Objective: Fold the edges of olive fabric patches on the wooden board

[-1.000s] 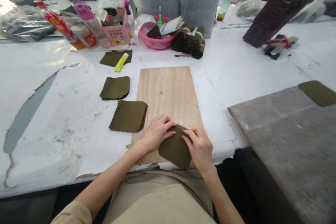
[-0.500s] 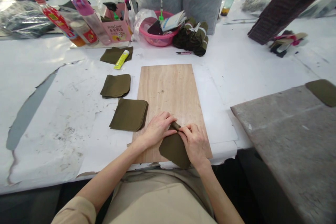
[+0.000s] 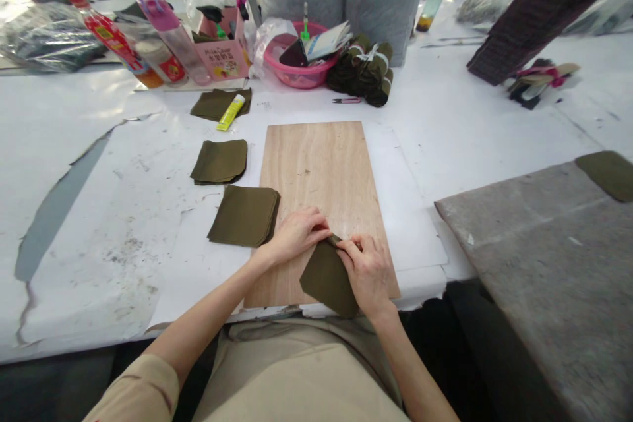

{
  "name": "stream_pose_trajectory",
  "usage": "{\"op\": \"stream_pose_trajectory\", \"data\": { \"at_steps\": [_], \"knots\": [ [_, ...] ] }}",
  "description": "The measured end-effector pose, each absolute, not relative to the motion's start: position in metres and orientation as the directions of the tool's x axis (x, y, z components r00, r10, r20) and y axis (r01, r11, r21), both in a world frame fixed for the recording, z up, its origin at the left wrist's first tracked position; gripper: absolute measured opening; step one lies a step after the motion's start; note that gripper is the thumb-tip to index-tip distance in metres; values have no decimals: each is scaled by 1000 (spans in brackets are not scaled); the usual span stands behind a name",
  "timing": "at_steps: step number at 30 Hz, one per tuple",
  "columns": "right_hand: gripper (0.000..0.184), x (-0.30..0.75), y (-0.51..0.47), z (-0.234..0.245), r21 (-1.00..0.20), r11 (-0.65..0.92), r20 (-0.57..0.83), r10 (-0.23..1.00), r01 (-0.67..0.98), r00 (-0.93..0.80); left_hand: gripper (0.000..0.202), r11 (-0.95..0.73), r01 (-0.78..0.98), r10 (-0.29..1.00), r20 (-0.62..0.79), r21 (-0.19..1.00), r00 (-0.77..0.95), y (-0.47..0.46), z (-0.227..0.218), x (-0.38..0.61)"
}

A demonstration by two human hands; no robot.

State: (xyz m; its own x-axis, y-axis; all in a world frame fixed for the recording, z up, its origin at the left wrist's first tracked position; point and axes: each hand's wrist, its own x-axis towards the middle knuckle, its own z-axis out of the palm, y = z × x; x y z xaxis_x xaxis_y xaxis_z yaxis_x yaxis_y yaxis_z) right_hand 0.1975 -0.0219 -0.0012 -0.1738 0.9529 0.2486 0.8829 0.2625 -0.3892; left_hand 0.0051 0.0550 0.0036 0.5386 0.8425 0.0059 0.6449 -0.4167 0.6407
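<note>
An olive-green fabric piece [image 3: 327,278] lies at the near end of a wooden board [image 3: 316,165], its far edge folded over. My left hand [image 3: 301,232] pinches the left end of that fold, fingers closed. On the fold's right end my right hand [image 3: 366,270] is closed too, thumb and fingertips pressing the cloth. The fabric's near corner reaches the board's front edge. Left of my left hand sits a stack of similar green pieces [image 3: 243,215], its right edge overlapping the board. A second stack [image 3: 220,161] lies beyond it.
A yellow tube [image 3: 230,113] rests on more green pieces at the back left. Behind the board stand a pink basin [image 3: 301,76], rolled green bundles [image 3: 378,72] and small snips [image 3: 347,101]. Bottles and a pink box [image 3: 225,59] are at back left. A grey-topped surface [image 3: 539,257] is at right.
My left hand's fingertips have shifted slightly along the fold, and more of the fabric's upper left now shows. My right hand keeps nearly the same place on the fold.
</note>
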Motion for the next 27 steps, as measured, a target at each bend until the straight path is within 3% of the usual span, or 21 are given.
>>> {"op": "stream_pose_trajectory", "data": {
  "at_steps": [10,13,16,19,24,27],
  "knots": [
    [9,199,-27,-4,-327,330,331,918,886,-220,22,-373,653,837,-64,659,543,65,9,13],
    [10,201,-31,-4,-342,363,377,898,867,-227,22,-342,605,826,-77,719,559,71,3,9],
    [9,202,-32,-3,-360,338,355,911,869,-207,25,-207,534,841,-130,820,525,77,2,5],
    [10,202,-32,0,-376,304,319,929,875,-186,25,-175,496,894,-73,851,442,74,10,1],
    [13,201,-32,0,-385,296,313,933,874,-179,34,-433,551,779,-12,713,627,50,21,4],
    [13,202,-32,-3,-398,304,312,932,865,-184,33,-480,620,779,-22,620,626,38,16,8]
  ]
}}
